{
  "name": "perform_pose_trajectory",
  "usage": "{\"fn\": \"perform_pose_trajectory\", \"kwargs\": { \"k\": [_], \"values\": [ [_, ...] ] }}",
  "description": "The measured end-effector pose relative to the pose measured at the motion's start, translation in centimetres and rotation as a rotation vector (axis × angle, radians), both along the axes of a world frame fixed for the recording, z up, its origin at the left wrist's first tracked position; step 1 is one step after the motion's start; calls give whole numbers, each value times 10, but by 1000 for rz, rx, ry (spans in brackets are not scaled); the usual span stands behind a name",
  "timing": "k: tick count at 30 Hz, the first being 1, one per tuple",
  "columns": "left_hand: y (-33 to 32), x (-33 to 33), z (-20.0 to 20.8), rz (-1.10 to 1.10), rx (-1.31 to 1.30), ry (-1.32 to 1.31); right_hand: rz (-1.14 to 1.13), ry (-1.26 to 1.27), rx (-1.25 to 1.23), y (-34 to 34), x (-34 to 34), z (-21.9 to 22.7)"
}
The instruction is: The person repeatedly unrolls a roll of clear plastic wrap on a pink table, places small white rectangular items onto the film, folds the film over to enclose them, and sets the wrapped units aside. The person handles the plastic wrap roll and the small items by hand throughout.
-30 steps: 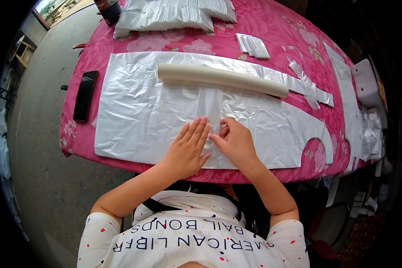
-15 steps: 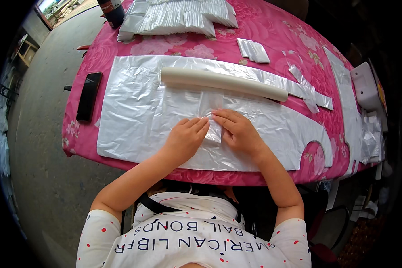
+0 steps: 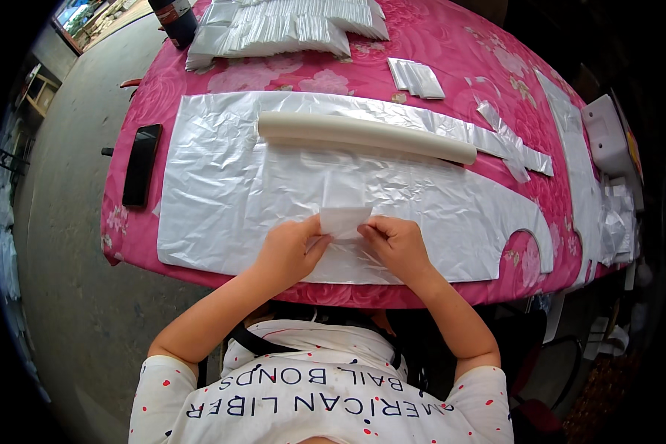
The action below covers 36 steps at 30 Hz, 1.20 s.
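A small folded strip of translucent white plastic film (image 3: 345, 220) is pinched by its two near corners. My left hand (image 3: 291, 246) grips its left edge and my right hand (image 3: 397, 244) its right edge, thumbs and fingers pressed together. The strip's far end runs flat toward a pale cardboard-like tube (image 3: 362, 138). Beneath both hands lies a stack of flat white plastic bags (image 3: 222, 207), creased, with a curved cutout at the right end. The tube rests across this stack, just beyond my hands.
A pink flowered cloth (image 3: 274, 74) covers the table. At the left lies a black phone (image 3: 142, 166). Folded plastic packets (image 3: 416, 78) sit behind the tube, near a large pile of them (image 3: 281, 33) and a dark bottle (image 3: 173, 22). A white plastic box (image 3: 606, 133) stands far right.
Both hands have drawn nearer to me and changed from pressing on the film to holding its near end by the corners. The near end is now folded up.
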<state>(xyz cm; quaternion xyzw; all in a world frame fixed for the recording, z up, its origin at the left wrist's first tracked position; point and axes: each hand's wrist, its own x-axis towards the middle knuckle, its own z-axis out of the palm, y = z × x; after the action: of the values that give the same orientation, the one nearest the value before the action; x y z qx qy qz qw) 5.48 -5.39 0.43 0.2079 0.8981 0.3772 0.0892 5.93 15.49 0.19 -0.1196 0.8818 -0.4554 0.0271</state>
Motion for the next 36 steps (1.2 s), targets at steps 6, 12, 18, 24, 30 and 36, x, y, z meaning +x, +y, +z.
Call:
{"fn": "perform_pose_trajectory", "kwargs": {
  "k": [6, 12, 18, 24, 30, 36],
  "values": [
    [10, -31, 9, 236, 162, -248, -143, -525, -70, -9, -32, 20],
    [10, -32, 16, 285, 206, -302, -138, -659, -30, -7, -43, 18],
    [14, -16, -4, -87, 22, 512, -126, -732, -38, -6, -52, 24],
    [41, -14, -13, -120, -205, 406, -131, -700, -86, -5, -51, 17],
    [40, -19, -27, -107, -259, 387, -194, -659, -89, -12, -43, 19],
    [41, -20, -28, -118, -271, 379, -148, -215, 455, -17, -20, 30]
  ]
}}
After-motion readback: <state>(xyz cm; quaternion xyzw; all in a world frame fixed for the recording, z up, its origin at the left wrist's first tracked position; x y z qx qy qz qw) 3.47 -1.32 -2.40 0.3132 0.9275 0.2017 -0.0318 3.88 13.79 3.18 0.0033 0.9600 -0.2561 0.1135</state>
